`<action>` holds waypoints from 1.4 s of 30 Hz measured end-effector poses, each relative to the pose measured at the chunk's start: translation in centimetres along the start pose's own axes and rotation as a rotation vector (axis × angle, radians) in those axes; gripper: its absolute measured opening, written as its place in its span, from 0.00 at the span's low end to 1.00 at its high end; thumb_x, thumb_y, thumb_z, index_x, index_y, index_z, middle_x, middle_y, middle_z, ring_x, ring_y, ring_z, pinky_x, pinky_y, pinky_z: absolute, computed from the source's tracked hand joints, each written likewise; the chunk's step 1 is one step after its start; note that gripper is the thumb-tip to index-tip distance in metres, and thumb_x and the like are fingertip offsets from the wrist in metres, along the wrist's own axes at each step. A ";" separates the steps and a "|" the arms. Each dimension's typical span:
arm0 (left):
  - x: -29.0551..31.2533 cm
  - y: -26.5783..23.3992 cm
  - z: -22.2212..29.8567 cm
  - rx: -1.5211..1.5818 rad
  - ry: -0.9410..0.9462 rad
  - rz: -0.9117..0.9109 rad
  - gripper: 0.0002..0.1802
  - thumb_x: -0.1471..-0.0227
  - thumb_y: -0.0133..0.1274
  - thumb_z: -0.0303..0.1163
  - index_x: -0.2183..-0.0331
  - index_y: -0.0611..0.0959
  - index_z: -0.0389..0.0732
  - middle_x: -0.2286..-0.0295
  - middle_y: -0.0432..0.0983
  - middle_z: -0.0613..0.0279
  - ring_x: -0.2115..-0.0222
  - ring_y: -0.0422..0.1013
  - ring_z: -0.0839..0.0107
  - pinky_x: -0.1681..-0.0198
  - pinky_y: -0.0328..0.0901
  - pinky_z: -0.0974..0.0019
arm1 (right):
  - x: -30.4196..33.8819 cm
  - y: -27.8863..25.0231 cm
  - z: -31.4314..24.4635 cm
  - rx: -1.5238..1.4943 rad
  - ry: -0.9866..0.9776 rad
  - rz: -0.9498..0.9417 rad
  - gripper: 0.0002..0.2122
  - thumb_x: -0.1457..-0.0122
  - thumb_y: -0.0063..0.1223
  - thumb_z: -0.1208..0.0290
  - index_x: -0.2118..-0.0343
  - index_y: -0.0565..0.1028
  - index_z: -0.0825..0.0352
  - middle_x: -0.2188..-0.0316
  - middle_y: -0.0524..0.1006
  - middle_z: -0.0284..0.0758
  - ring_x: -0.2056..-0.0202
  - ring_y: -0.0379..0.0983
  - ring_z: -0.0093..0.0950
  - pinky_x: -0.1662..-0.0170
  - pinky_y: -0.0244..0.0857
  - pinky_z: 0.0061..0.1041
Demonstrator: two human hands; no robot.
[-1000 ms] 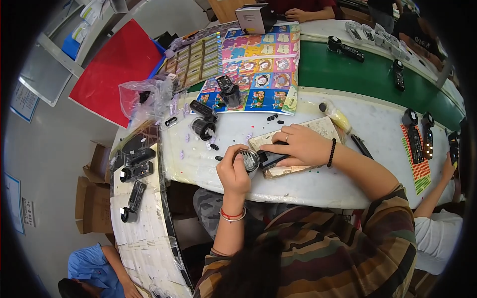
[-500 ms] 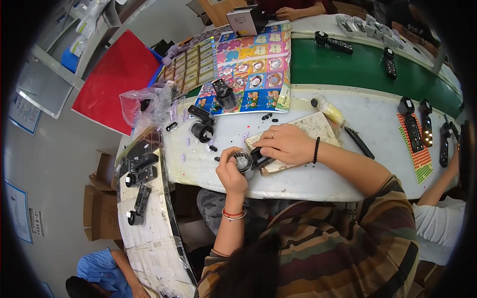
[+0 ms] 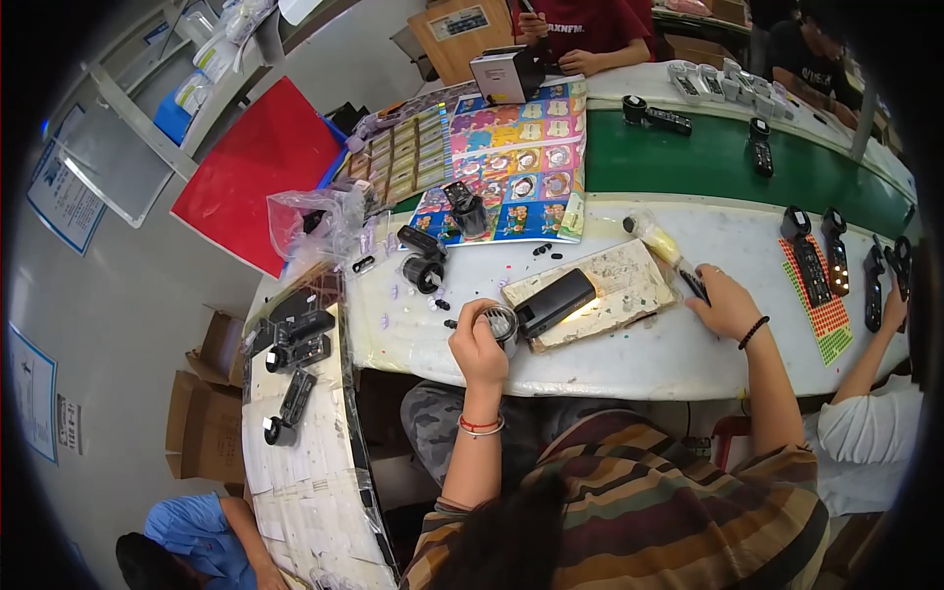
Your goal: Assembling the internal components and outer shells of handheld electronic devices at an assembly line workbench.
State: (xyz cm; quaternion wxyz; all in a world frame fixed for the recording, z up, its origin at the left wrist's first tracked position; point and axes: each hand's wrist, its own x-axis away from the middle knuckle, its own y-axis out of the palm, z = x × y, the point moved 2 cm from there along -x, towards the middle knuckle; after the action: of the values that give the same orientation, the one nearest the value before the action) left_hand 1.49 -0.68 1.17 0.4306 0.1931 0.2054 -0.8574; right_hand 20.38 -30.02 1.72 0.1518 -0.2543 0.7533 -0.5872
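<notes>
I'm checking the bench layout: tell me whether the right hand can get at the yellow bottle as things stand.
Probably yes: the yellow bottle lies close by the right hand with nothing over it, though that hand is on the black tool.

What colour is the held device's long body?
Black; the device's long body shows best in the head view.
</notes>
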 end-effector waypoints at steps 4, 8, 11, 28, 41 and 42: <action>-0.2 0.1 0.0 -0.008 -0.002 -0.005 0.16 0.52 0.34 0.26 0.70 0.76 0.28 0.74 0.75 0.54 0.71 0.70 0.70 0.63 0.63 0.69 | 0.7 1.1 -0.1 -0.478 -0.158 0.297 0.13 0.42 0.46 0.68 0.59 0.67 0.71 0.72 0.72 0.44 0.70 0.70 0.39 0.66 0.64 0.32; 0.0 -0.1 -0.1 -0.019 0.001 0.000 0.15 0.52 0.35 0.26 0.70 0.77 0.29 0.74 0.75 0.53 0.71 0.70 0.70 0.63 0.63 0.69 | 4.8 -0.9 -6.6 -1.018 -0.203 0.111 0.13 0.38 0.40 0.68 0.56 0.67 0.71 0.79 0.64 0.31 0.77 0.60 0.20 0.72 0.59 0.21; 0.0 0.2 -0.2 -0.021 -0.008 -0.015 0.15 0.52 0.35 0.26 0.70 0.77 0.29 0.75 0.75 0.53 0.71 0.70 0.69 0.63 0.64 0.69 | 6.0 1.0 -7.1 -0.503 -0.511 0.235 0.15 0.40 0.42 0.68 0.51 0.67 0.67 0.73 0.74 0.44 0.73 0.72 0.39 0.69 0.64 0.32; -0.1 0.2 -0.4 -0.038 0.073 -0.033 0.14 0.54 0.36 0.24 0.70 0.77 0.29 0.75 0.76 0.50 0.73 0.72 0.65 0.66 0.65 0.68 | 6.6 1.3 -4.8 -0.368 -0.301 0.402 0.14 0.44 0.49 0.68 0.53 0.72 0.59 0.72 0.77 0.38 0.73 0.73 0.38 0.71 0.66 0.31; -0.9 0.7 2.2 0.026 0.116 -0.082 0.15 0.53 0.37 0.24 0.68 0.78 0.30 0.75 0.76 0.54 0.73 0.72 0.70 0.66 0.65 0.71 | 0.1 -1.4 -11.4 -0.189 -0.911 0.630 0.28 0.57 0.62 0.60 0.50 0.69 0.59 0.58 0.70 0.37 0.57 0.66 0.38 0.54 0.62 0.36; -0.9 0.5 3.3 0.095 0.124 -0.089 0.15 0.55 0.37 0.23 0.68 0.78 0.28 0.73 0.77 0.53 0.72 0.72 0.70 0.65 0.65 0.71 | -0.5 -1.2 -13.3 -0.177 -1.069 0.585 0.29 0.58 0.63 0.60 0.50 0.69 0.59 0.58 0.71 0.36 0.59 0.67 0.37 0.56 0.63 0.35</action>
State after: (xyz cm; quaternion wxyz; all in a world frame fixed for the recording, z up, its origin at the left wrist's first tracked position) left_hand 1.92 -2.10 4.28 0.3687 0.2566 0.1990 -0.8710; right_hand 14.04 -19.23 6.31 0.6416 -0.3080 0.6574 -0.2478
